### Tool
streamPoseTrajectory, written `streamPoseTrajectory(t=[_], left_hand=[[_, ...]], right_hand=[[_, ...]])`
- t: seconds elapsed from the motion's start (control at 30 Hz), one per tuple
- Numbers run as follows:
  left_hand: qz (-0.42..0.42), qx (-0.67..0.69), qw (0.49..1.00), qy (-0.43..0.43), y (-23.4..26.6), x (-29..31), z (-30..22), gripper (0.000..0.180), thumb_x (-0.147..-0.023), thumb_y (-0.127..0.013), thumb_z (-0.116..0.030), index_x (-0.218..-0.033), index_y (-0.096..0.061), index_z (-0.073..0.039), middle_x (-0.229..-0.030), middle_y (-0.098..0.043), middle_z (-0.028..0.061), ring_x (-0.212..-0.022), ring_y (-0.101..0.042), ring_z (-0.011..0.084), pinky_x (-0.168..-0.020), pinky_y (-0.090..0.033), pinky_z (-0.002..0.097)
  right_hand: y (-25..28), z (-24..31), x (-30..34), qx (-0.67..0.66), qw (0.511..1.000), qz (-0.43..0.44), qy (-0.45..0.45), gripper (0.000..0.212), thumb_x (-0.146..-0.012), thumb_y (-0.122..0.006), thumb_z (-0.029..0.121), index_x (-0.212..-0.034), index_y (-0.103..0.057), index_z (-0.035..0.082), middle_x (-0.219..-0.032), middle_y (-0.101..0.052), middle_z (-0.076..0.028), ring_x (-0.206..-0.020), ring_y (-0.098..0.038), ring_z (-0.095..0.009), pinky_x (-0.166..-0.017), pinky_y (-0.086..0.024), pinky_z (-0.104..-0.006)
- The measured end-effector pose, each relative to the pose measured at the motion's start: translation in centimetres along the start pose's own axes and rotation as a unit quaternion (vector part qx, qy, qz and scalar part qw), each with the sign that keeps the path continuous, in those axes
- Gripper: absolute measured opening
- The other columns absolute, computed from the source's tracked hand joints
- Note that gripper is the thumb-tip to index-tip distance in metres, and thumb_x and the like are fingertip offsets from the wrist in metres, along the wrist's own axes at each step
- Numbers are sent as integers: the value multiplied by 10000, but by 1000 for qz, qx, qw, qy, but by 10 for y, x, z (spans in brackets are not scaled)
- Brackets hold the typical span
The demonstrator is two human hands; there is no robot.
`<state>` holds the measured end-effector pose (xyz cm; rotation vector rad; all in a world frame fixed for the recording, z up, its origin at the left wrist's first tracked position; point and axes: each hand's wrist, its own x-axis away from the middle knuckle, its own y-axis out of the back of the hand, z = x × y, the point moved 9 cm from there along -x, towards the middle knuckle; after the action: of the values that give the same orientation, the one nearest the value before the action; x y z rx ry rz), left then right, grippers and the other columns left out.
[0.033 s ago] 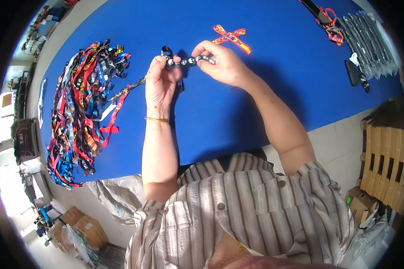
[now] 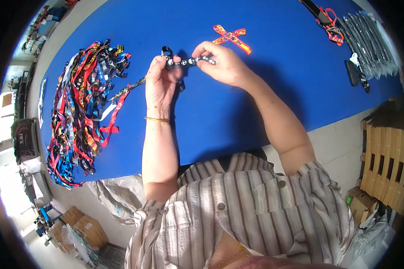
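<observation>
Stretched between my hands is a black ribbon [image 2: 191, 61] with round white prints, its left end curling up in a small loop. My left hand [image 2: 160, 85] is closed on it near that loop, thumb and fingers pinching; part of the fingers is blurred. At the other end, my right hand [image 2: 224, 65] pinches the ribbon between thumb and fingers. Just beyond the right hand, a red and yellow patterned ribbon [image 2: 231, 36] lies crossed over itself on the blue table [image 2: 202, 121]. Patterned strips run from behind my left wrist toward a heap of mixed ribbons [image 2: 78, 103] at the left.
Scissors with orange-red handles [image 2: 332, 31] lie at the far right. Beside them is a row of dark items in clear plastic [image 2: 366, 42], with a small black object [image 2: 352, 73] in front. Cardboard boxes [image 2: 87, 231] stand on the floor at left, a wooden pallet [image 2: 386, 163] at right.
</observation>
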<state>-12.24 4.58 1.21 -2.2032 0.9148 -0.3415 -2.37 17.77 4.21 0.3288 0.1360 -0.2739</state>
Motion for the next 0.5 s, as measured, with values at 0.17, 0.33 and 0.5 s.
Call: streamPoseTrajectory(t=[0.17, 0.33, 0.5], left_hand=[[20, 28, 999, 8, 0, -1, 0, 140, -971, -623, -213, -946, -611, -77, -949, -668, 128, -881, -660, 255, -690, -524, 352], [46, 59, 997, 21, -4, 1, 0, 150, -975, -609, -204, -943, -602, -58, -972, -657, 154, -914, -663, 317, -739, -557, 389], [72, 73, 995, 13, -7, 0, -1, 158, -983, -589, -203, -969, -595, -46, -982, -649, 175, -971, -653, 359, -902, -572, 460]], right_hand=[[1, 3, 0, 21, 1000, 2, 14, 169, -909, -670, 106, -1053, -628, 27, -901, -660, -62, -820, -625, -128, -739, -511, -281], [2, -12, 2, -55, 993, -9, -103, 138, -942, -656, 113, -1040, -640, 17, -842, -630, -17, -696, -573, -63, -623, -465, -219], [13, -8, -2, 63, 996, -63, 7, 169, -878, -728, 184, -953, -705, 35, -786, -685, -96, -625, -610, -122, -580, -466, -301]])
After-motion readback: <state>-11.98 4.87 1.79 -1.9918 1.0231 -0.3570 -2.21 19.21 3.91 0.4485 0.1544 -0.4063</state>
